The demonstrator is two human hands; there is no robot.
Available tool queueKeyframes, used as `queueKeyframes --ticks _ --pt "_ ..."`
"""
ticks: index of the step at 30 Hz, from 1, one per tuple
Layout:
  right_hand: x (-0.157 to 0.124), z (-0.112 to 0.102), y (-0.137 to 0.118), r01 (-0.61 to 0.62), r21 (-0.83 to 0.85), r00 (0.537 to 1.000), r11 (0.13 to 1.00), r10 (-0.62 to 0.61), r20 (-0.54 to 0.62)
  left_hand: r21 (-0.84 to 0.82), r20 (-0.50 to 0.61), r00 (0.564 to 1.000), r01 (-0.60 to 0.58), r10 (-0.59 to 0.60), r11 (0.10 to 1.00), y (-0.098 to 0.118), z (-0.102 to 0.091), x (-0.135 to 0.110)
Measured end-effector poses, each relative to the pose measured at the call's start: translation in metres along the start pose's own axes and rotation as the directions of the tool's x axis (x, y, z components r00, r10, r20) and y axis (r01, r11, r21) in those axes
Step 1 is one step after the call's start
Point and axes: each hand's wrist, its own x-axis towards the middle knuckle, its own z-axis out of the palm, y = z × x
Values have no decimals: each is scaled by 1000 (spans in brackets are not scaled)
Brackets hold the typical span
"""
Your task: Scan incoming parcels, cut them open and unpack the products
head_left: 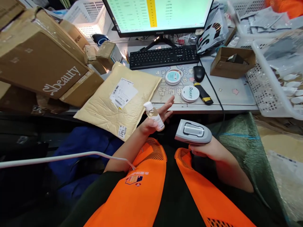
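Note:
My left hand (pixel 158 117) lies palm up just below the desk edge, fingers stretched out, with a small clear bottle (pixel 154 116) with a white cap and label resting across the palm under the thumb. My right hand (pixel 205 149) is wrapped round the handle of a grey barcode scanner (pixel 193 131), whose head points toward the bottle from a short gap to its right. A padded yellow mailer (pixel 118 99) with shipping labels lies on the desk edge just left of the bottle.
Cardboard boxes (pixel 42 63) are stacked at the left. A keyboard (pixel 163 56), monitor (pixel 157 14), mouse (pixel 199 73), two round tins (pixel 190 93), a utility knife (pixel 203 93), a small open box (pixel 232 61) and white baskets (pixel 272 78) fill the desk. A green sack (pixel 246 148) sits at my right.

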Motion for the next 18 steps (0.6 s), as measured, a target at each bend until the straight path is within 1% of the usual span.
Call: queueKeyframes --ticks 1,3,5,7,9,11,14,16,18 --pt "1 1 0 7 -12 1000 1000 -7 26 36 -10 1000 -21 22 999 0 1 -1" --pt "3 1 1 65 -47 998 997 -64 21 91 -46 998 -46 50 995 0 3 -4" --pt "4 -1 5 108 -75 993 991 -111 -36 116 -87 996 -21 31 993 4 2 -4" --pt "4 -5 10 78 -67 989 995 -86 -120 108 -99 994 44 -34 993 8 -4 3" --pt "3 -10 14 20 -18 978 1000 -24 -207 121 -79 993 95 -86 988 12 -11 20" --pt "-1 -16 15 13 39 962 999 -2 -273 195 -64 994 101 -90 976 16 -9 46" --pt "-16 -23 10 76 89 939 993 -41 -341 282 -30 997 78 -72 956 20 9 84" --pt "-28 -29 6 126 92 916 988 -81 -392 266 -5 997 81 -83 961 21 24 105" --pt "-38 -37 1 190 67 884 980 -141 -446 248 9 995 92 -97 964 19 34 122"
